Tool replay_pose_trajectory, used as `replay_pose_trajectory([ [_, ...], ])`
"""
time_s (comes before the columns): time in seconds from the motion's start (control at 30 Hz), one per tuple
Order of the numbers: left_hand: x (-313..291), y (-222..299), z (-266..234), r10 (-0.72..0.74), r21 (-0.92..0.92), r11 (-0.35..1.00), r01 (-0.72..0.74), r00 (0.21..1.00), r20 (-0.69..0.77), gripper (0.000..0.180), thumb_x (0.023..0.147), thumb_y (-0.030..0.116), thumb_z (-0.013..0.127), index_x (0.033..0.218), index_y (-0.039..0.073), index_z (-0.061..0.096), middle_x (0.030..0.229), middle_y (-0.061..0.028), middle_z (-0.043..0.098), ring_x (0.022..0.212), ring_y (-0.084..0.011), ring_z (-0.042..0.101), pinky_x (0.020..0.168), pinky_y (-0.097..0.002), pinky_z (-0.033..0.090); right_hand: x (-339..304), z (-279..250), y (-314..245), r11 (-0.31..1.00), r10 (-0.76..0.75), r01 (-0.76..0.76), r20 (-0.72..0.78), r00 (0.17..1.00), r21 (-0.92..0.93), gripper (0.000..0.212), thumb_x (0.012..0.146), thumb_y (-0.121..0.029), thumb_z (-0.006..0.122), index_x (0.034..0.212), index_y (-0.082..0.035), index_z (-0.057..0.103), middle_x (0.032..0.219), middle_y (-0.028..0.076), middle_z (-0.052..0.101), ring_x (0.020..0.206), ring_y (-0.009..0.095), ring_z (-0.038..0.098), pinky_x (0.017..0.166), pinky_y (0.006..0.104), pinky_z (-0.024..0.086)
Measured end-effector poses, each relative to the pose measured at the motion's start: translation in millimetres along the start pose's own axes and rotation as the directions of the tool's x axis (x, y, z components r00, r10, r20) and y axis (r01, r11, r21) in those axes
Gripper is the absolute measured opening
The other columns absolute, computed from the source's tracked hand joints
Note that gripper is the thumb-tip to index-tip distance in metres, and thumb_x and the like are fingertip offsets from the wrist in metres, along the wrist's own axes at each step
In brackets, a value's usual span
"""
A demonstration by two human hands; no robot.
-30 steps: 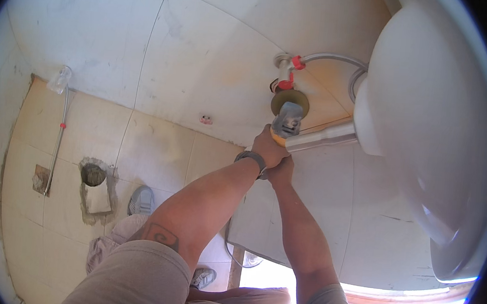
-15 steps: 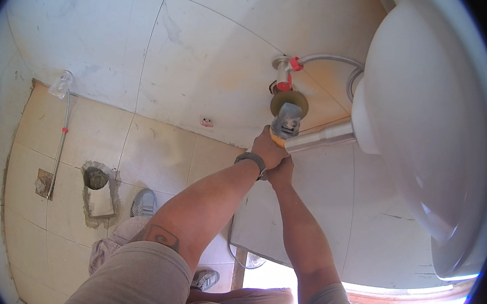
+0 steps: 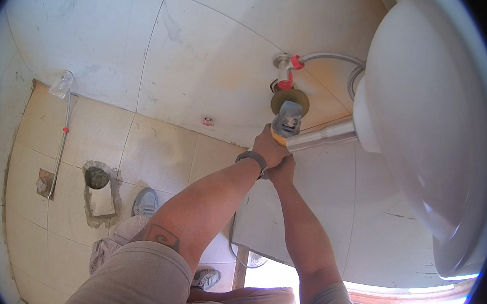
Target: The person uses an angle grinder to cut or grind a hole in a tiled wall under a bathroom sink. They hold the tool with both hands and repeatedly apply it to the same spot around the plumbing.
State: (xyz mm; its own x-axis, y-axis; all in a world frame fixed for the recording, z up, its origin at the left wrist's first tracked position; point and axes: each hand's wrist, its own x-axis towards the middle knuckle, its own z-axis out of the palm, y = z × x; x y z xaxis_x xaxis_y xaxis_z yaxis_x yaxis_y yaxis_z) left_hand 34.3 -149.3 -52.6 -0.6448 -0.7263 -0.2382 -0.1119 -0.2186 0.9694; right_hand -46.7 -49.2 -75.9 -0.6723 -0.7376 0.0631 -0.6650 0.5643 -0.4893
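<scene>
An angle grinder (image 3: pixel 288 120) with a round disc (image 3: pixel 284 99) points at the tiled wall. My left hand (image 3: pixel 268 145) wraps round its yellow and grey body near the head. Behind it, my right hand (image 3: pixel 282 170) is closed round the rear of the tool, its fingers partly hidden. The disc sits just below a metal angle valve (image 3: pixel 284 71) with red parts, close to the wall; whether it touches cannot be made out. Close beside the grinder head runs a pale drain pipe (image 3: pixel 323 137) leading to the white washbasin (image 3: pixel 432 110).
A braided hose (image 3: pixel 333 57) curves from the valve to the basin. On the left, a floor hole (image 3: pixel 97 178) with rough edges holds a white pipe, and another hose (image 3: pixel 62 148) hangs from a plastic-wrapped fitting. A small red fitting (image 3: pixel 207 121) sits low in the wall. A cord (image 3: pixel 232 243) trails below my hands.
Almost nothing differs. The whole view has shifted very slightly, while both hands keep their hold on the angle grinder in the same place.
</scene>
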Motion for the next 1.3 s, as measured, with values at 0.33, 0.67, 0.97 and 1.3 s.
replay_pose_trajectory([
  [0.33,2.4,-0.9,0.2,-0.012,-0.001,1.000,0.012,1.000,0.006,0.085,0.072,0.032,0.091,0.140,0.002,0.049,0.129,-0.0227,0.068,0.125,-0.0375,0.065,0.106,-0.0422,0.052,0.4,1.5,0.3,0.998,-0.022,0.021,0.004,1.000,0.062,0.062,0.079,-0.025,0.088,0.127,0.002,0.059,0.122,0.019,0.073,0.117,0.030,0.070,0.094,0.0387,0.054],
  [0.67,-0.9,7.0,-1.9,0.051,0.049,0.998,-0.051,0.999,-0.010,0.083,0.074,0.032,0.088,0.136,-0.001,0.045,0.123,-0.0287,0.068,0.119,-0.0438,0.066,0.103,-0.0458,0.054,5.7,6.3,10.9,0.995,-0.055,0.058,-0.045,0.997,0.075,0.054,0.078,-0.022,0.088,0.120,0.002,0.065,0.117,0.019,0.074,0.115,0.032,0.071,0.093,0.0393,0.055],
  [0.97,1.2,7.0,-0.8,0.018,0.093,0.996,-0.018,1.000,-0.002,0.076,0.073,0.026,0.087,0.131,-0.002,0.047,0.120,-0.0283,0.069,0.117,-0.0438,0.066,0.101,-0.0463,0.055,4.6,8.7,13.7,0.999,0.037,-0.038,0.020,0.999,0.035,0.057,0.079,-0.021,0.088,0.124,0.002,0.062,0.120,0.020,0.073,0.116,0.033,0.070,0.094,0.0391,0.055],
  [1.3,8.1,0.8,-1.9,-0.002,0.130,0.992,-0.001,1.000,0.025,0.081,0.071,0.030,0.089,0.134,-0.003,0.049,0.124,-0.0266,0.069,0.119,-0.0414,0.066,0.103,-0.0437,0.054,5.0,16.3,16.7,0.988,0.018,-0.021,0.020,1.000,0.156,0.068,0.077,-0.019,0.091,0.130,0.003,0.055,0.126,0.020,0.069,0.121,0.031,0.068,0.096,0.0382,0.053],
])
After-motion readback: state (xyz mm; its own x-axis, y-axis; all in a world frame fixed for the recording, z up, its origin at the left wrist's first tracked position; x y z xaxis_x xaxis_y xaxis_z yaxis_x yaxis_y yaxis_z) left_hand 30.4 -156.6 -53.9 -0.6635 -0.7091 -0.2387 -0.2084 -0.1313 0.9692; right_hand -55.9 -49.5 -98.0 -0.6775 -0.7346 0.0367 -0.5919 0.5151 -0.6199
